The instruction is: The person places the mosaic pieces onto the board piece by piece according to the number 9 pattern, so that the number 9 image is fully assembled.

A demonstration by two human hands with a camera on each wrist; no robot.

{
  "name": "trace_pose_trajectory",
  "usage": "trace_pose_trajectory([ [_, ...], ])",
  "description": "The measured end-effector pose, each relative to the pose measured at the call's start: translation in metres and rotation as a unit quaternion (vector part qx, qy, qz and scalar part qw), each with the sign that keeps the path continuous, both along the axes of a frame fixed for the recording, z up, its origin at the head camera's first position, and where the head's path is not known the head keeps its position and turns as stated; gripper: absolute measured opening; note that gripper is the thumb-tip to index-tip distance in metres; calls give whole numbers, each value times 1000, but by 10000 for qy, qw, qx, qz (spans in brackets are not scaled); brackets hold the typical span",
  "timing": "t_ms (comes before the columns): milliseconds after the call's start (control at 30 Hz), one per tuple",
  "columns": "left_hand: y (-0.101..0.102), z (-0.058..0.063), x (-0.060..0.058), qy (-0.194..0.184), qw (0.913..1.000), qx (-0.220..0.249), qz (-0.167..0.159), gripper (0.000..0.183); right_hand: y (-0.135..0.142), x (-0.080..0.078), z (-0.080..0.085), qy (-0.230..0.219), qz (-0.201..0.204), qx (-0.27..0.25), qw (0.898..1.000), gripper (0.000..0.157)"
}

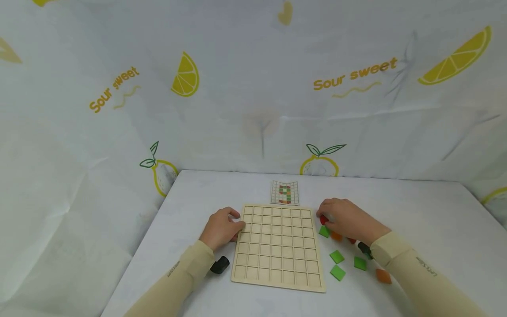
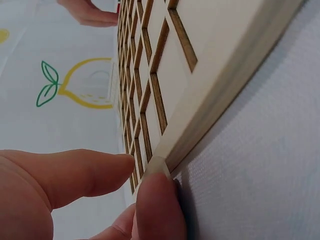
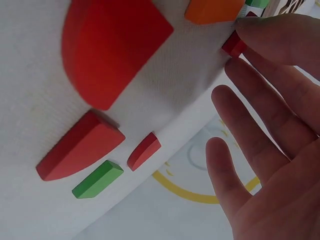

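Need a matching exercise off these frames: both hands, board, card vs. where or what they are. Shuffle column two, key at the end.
Column one
1. Left hand
2. Right hand
3. Board
4. Card

Column two
A. Just beyond the board's far edge, printed with a coloured pattern
B. At the board's left edge, touching it
C. Right of the board, fingertips at a red piece
D. Tan, with rows of square cells, lying between the two hands

Pairs: 1-B, 2-C, 3-D, 4-A
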State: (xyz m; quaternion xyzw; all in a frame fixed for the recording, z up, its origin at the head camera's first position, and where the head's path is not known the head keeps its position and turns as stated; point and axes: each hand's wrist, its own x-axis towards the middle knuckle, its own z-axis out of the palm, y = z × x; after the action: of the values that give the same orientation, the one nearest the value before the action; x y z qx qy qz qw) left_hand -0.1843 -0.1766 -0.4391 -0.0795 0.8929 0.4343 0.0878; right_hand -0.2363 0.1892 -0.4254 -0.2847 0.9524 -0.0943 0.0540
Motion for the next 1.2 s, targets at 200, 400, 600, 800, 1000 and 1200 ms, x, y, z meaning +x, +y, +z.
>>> trace_pose_trajectory([
  [200,2,2,-1,44,9999,-143,-74,31,-1,0,0,-65,-90,68,9999,20],
  [400,1,-1,1,113,9996,-222,-99,29,-3,2,-2,-134,-211,99,9996,19],
  [600,1,-4,-2,101,9997,-232,-57,28,-2,2,-1,10,-100,111,9999,19],
  [800,1,-5,-2,113,9997,-223,-51,28,-4,2,0,-41,-144,128,9998,17],
  [1000,1,-4,-1,109,9995,-285,-72,28,-5,1,0,-85,-221,127,9996,15],
  [1200,2,-2,-1,124,9993,-323,-123,28,-5,0,2,-190,-442,37,9988,14],
])
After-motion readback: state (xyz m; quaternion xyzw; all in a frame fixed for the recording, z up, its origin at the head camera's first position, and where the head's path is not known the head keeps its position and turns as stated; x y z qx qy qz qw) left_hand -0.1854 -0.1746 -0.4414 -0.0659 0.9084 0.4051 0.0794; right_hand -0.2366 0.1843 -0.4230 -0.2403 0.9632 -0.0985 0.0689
